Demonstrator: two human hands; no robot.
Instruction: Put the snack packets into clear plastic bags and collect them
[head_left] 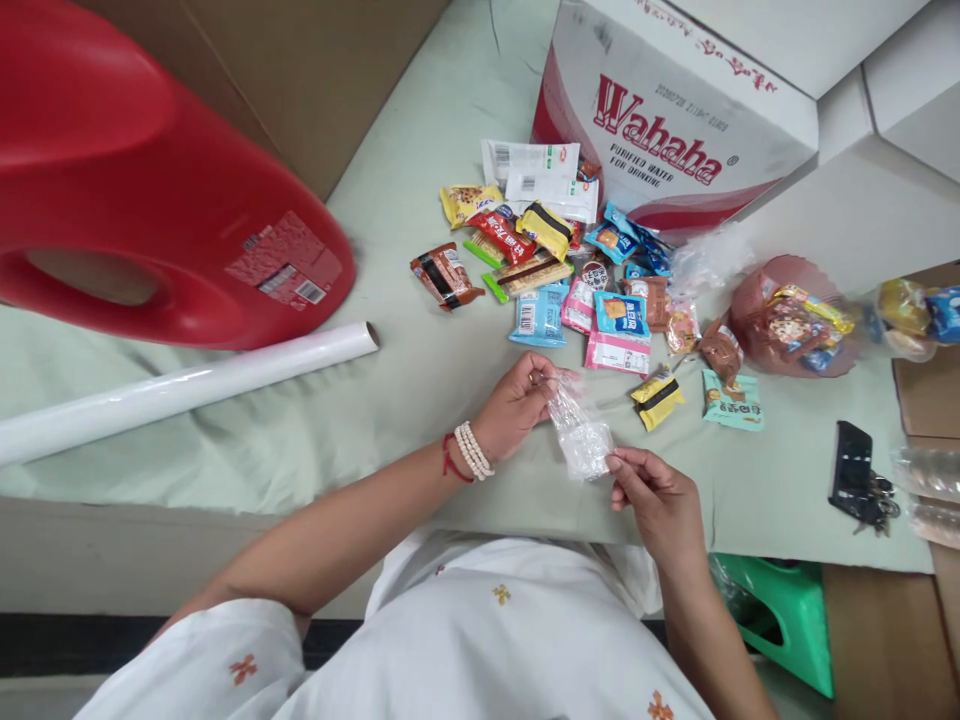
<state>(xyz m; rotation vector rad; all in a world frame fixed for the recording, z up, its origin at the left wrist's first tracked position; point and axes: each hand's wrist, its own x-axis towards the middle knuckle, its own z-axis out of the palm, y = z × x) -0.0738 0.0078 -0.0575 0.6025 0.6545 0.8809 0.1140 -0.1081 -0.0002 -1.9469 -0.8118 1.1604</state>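
Pinched between both my hands is a small clear plastic bag point(585, 448), crinkled and see-through, held above the front of the table. My left hand point(517, 408), with bead bracelets at the wrist, grips its narrow upper end. The fingertips of my right hand point(660, 495) are closed on its lower right corner. Just beyond lies a pile of wrapped snacks. Nearest my hands are a yellow and black packet point(658, 398), a blue and pink packet point(619, 330) and a light blue packet point(539, 315).
A big red jug point(300, 230) and a white roll point(195, 395) lie on the left. Behind the snacks stands a Wahaha carton point(660, 130). To the right are a pink bowl of snacks point(750, 300), keys point(874, 505) and a green stool point(795, 610) below the table edge.
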